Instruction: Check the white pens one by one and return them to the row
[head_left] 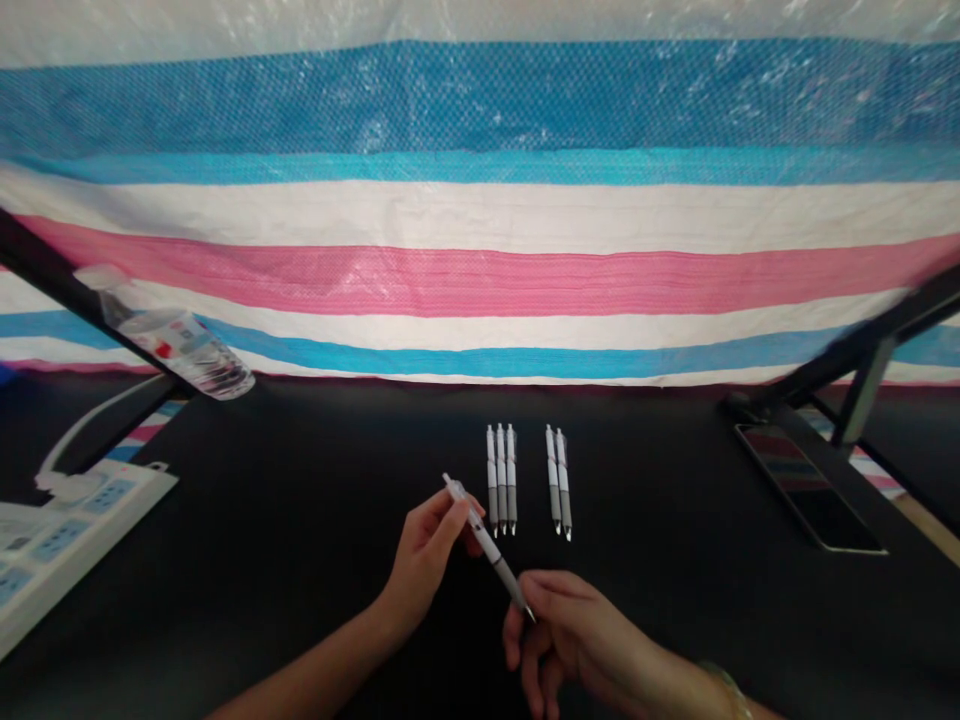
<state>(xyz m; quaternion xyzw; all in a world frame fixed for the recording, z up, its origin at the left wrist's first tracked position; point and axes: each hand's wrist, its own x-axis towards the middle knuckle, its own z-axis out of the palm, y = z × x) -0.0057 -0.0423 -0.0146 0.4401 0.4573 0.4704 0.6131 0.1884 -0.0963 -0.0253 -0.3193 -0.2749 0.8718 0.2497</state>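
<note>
A white pen with a grey grip (491, 550) slants down to the right between my two hands. My left hand (431, 545) pinches it near the clicker end. Close to its metal tip, the thumb and forefinger of my right hand (570, 625) close on the grey grip, with the other fingers curled below. Beyond my hands lies a row of three matching pens (502, 475), side by side with tips toward me. Just right of them is a pair of the same pens (559, 480), also tips toward me.
A white power strip (82, 540) with a plugged-in cable lies at left. Behind it a clear water bottle (187, 350) leans at a tilt. A dark phone (814, 490) rests at right by a black metal frame (862, 340). Striped sheeting (480, 215) hangs behind the black table (322, 450).
</note>
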